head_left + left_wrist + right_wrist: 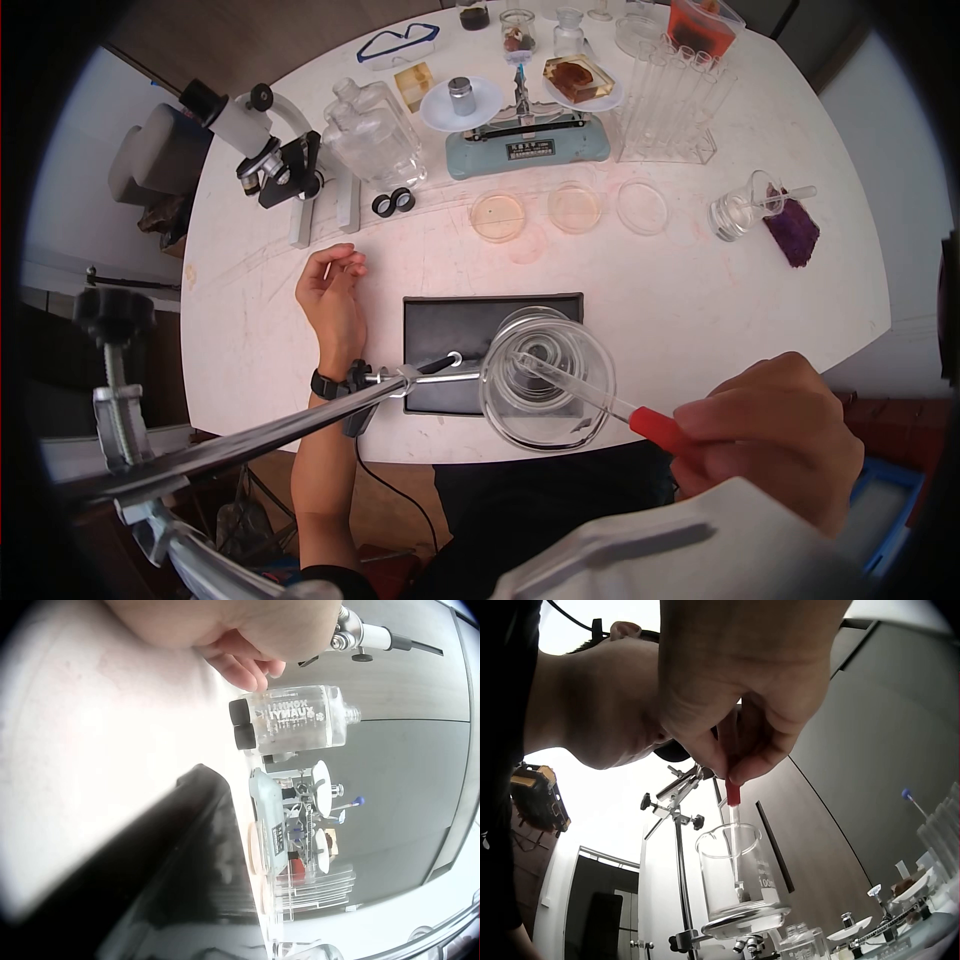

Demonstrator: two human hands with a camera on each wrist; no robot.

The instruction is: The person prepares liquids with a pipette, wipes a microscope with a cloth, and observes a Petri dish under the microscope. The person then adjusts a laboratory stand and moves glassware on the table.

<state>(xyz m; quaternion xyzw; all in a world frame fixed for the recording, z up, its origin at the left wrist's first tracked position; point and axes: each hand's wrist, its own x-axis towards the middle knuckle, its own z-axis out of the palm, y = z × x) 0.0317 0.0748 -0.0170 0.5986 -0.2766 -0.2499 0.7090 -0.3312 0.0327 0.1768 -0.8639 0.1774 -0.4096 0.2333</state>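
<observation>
My right hand (775,435) pinches the red rubber bulb of a dropper (655,428). In the head view, its glass tube slants left over a clear glass beaker (492,415). The right wrist view shows the dropper (733,793) upright, its tip down inside the beaker (718,874), near the bottom. That beaker is raised on a metal stand (681,877), above a black tray (440,318). With fingers loosely curled and holding nothing, my left hand (332,300) rests on the white table left of the tray.
A microscope (250,140), clear bottle (370,135) and blue balance (480,155) stand behind. Several petri dishes (498,218) lie in a row. To the right are a small beaker (732,215), a purple piece (793,235) and a test tube rack (690,150). A stand rod (250,430) crosses the front left.
</observation>
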